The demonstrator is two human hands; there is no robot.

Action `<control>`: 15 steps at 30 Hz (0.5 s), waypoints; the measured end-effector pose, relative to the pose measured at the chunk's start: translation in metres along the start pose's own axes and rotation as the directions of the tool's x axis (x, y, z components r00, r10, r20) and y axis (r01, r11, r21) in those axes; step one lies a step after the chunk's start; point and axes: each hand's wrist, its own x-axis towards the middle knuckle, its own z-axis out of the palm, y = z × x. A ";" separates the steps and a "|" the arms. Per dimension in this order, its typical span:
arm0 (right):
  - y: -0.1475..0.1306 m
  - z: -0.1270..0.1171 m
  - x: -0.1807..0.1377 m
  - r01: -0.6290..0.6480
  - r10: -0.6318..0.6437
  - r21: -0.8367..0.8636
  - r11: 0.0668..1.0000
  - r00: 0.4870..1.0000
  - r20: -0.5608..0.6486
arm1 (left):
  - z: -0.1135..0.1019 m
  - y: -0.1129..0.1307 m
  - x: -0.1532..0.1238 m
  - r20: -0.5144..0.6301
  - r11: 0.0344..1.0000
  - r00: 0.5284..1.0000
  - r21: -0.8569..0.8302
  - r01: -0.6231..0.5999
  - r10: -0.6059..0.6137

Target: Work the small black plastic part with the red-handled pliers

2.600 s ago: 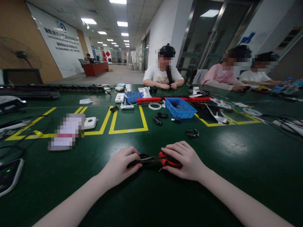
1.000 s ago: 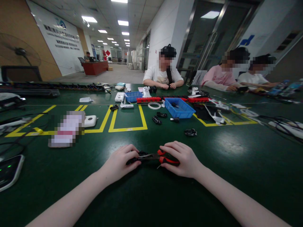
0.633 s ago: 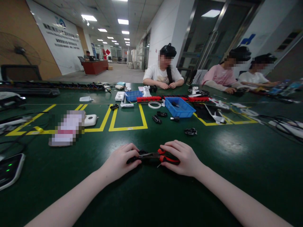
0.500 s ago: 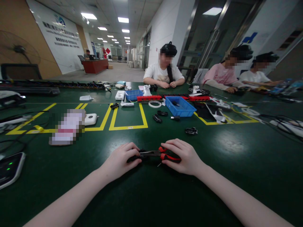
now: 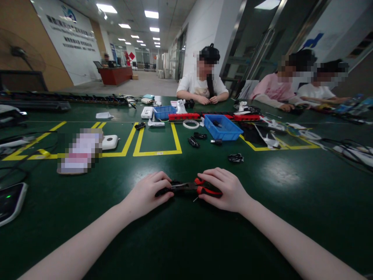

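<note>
My right hand (image 5: 224, 189) is closed around the red and black handles of a pair of pliers (image 5: 190, 186). The pliers lie low over the green table, their metal jaws pointing left. My left hand (image 5: 153, 189) is closed around a small black part (image 5: 163, 191) at the jaw tips. Most of that part is hidden by my fingers, so its kind cannot be made out. A thin pale sliver (image 5: 195, 199) shows just below the pliers' joint, near my right fingertips.
Beyond my hands on the green table (image 5: 186, 237) lie several black pieces (image 5: 194, 142) and a blue bin (image 5: 223, 127). A phone (image 5: 80, 151) and a white device (image 5: 110, 142) are at left. Yellow tape (image 5: 159, 153) marks areas. Co-workers (image 5: 204, 83) sit across the table.
The whole view has shifted slightly, with the table items appearing a little higher. Both hands keep their holds on the pliers and the black part, with hardly any movement.
</note>
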 end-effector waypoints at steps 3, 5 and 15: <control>0.000 0.001 0.000 0.006 -0.006 -0.001 1.000 1.000 0.001 | 0.000 0.000 0.000 0.000 1.000 1.000 -0.002 -0.002 0.002; 0.000 0.001 0.000 0.015 -0.015 -0.004 1.000 1.000 -0.003 | 0.000 -0.001 0.000 -0.004 1.000 1.000 -0.005 -0.001 0.001; -0.002 0.001 0.000 0.058 -0.058 -0.025 0.998 0.998 -0.008 | 0.002 -0.003 -0.001 -0.017 1.000 1.000 -0.002 -0.017 0.017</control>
